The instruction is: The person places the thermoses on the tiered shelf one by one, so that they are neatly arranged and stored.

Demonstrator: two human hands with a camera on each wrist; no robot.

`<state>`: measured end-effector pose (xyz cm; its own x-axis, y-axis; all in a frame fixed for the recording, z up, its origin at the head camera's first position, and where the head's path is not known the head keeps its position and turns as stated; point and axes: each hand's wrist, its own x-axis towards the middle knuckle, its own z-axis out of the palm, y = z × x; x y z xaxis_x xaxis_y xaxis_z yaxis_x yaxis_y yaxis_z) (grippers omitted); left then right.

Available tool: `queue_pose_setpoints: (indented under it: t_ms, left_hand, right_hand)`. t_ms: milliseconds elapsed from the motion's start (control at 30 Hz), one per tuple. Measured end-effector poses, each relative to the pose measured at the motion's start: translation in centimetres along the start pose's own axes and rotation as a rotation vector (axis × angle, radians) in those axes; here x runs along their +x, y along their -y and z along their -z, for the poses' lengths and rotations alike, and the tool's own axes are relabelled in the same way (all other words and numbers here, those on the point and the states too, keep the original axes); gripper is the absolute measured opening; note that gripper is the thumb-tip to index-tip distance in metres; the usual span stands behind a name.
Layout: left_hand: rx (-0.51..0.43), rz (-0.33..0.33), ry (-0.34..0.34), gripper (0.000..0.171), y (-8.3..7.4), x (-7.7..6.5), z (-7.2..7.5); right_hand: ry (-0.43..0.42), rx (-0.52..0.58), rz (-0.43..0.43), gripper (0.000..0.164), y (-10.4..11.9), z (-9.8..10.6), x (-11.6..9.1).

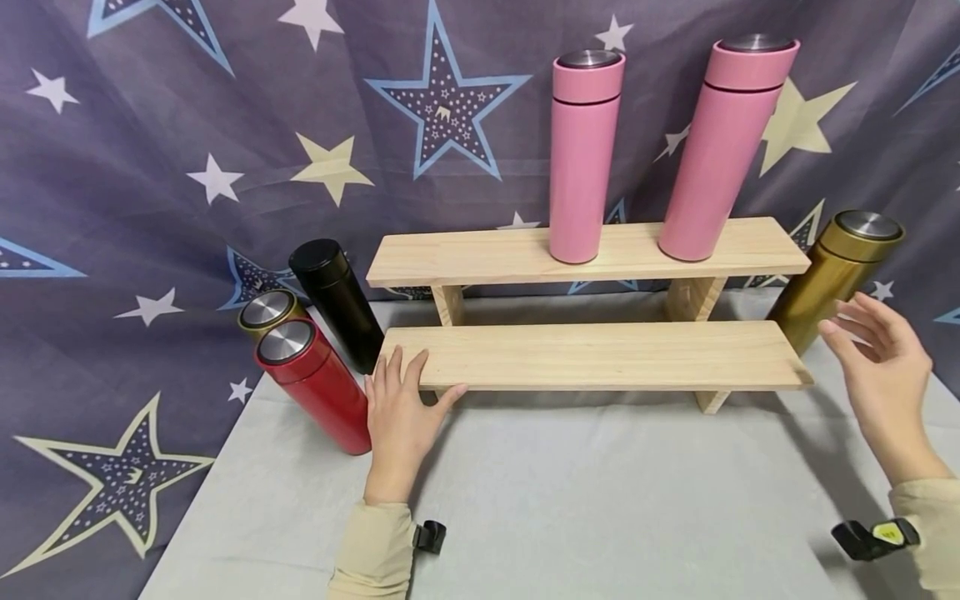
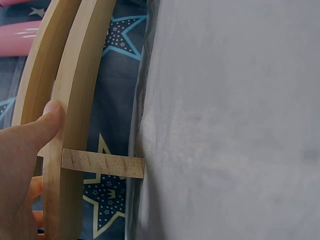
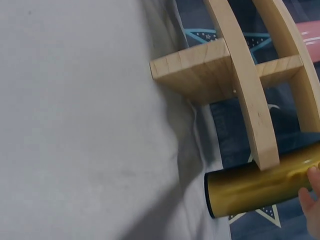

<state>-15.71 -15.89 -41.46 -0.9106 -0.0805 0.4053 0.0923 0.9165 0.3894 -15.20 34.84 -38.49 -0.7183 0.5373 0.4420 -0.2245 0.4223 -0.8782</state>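
My left hand rests on the left end of the lower plank of a two-tier wooden shelf, fingers stretched over the top and thumb at the front edge. In the left wrist view the thumb lies against that plank. My right hand is raised beside a gold thermos bottle at the shelf's right end, its fingers loosely bent. The right wrist view has fingertips overlapping the gold bottle's side. Two pink thermos bottles, one left and one right, stand on the upper plank.
Left of the shelf stand a red thermos, a black one and another gold one, mostly hidden behind the red. A pale grey cloth covers the table. A star-patterned curtain hangs behind.
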Motion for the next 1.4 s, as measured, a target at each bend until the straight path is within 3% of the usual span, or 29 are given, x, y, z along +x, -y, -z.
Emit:
queue_pose_setpoints:
  t_ms: [533,733,1000,1200,1400]
  left_hand:
    - [0.000,0.009,0.024,0.080,-0.2,0.1,0.1]
    - [0.000,0.006,0.024,0.080,-0.1,0.1,0.1]
    - [0.005,-0.003,0.008,0.080,0.0,0.0,0.0]
    - [0.002,-0.002,0.008,0.080,0.0,0.0,0.1]
    - [0.005,0.001,0.009,0.080,0.0,0.0,0.1]
  right_hand:
    - [-0.014,-0.162,-0.182,0.055,-1.6,0.6,2.1]
    - [-0.036,-0.115,-0.178,0.059,-2.8,-0.1,3.2]
    - [-0.020,-0.144,-0.217,0.068,-3.4,-0.6,4.3]
    - [-0.011,-0.085,-0.236,0.071,-4.7,-0.9,5.5]
    - [-0.001,-0.068,-0.283,0.076,-3.6,-1.3,5.6]
